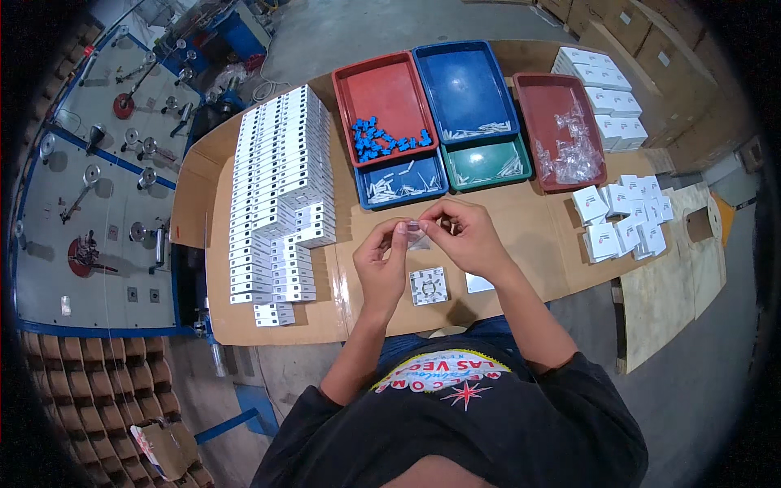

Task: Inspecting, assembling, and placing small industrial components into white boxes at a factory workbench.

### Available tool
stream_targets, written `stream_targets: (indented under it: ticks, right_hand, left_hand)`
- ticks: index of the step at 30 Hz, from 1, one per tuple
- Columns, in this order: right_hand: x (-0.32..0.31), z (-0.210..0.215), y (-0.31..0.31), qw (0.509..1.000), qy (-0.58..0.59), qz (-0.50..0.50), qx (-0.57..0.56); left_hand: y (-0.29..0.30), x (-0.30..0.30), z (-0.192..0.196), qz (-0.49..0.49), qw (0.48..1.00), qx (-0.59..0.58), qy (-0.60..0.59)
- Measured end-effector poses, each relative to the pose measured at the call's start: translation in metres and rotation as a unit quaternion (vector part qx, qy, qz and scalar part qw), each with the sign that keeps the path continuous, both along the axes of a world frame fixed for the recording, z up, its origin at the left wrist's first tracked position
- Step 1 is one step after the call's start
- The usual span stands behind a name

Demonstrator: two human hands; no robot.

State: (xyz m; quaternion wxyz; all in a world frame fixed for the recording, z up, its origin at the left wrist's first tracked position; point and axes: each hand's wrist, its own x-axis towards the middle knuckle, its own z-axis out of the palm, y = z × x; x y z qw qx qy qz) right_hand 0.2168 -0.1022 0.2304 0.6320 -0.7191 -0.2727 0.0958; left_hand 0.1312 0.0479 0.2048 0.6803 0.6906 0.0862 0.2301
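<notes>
A small clear plastic bag (418, 239) is pinched between my two hands above the cardboard table top. My left hand (382, 259) grips its left side with thumb and fingers, and my right hand (465, 234) holds the upper right edge. What the bag contains is too small to make out. Just below the hands lies an open white square box or housing (429, 286) with a round pattern inside. Partly hidden by my right forearm, a flat white square piece (478, 283) rests beside it.
Tall rows of white boxes (277, 171) stand at left. Beyond my hands are a red tray (378, 81) with blue parts, a blue tray (464, 81), a small blue tray (366, 173) and a green tray (525, 154) with white pieces. Rightward are a red tray (545, 98) of clear bags and piled white boxes (626, 213).
</notes>
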Motion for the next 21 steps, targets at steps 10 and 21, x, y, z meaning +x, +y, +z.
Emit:
stream_targets:
  ticks: [10,21]
  right_hand:
    - [-0.002,-0.018,-0.004,0.999,0.031,0.027,-0.015]
    - [-0.003,-0.079,-0.018,0.967,0.213,0.134,-0.033]
  left_hand:
    - [0.001,-0.005,-0.012,-0.028,0.998,-0.052,0.030]
    - [0.022,-0.009,-0.060,-0.136,0.974,0.046,0.176]
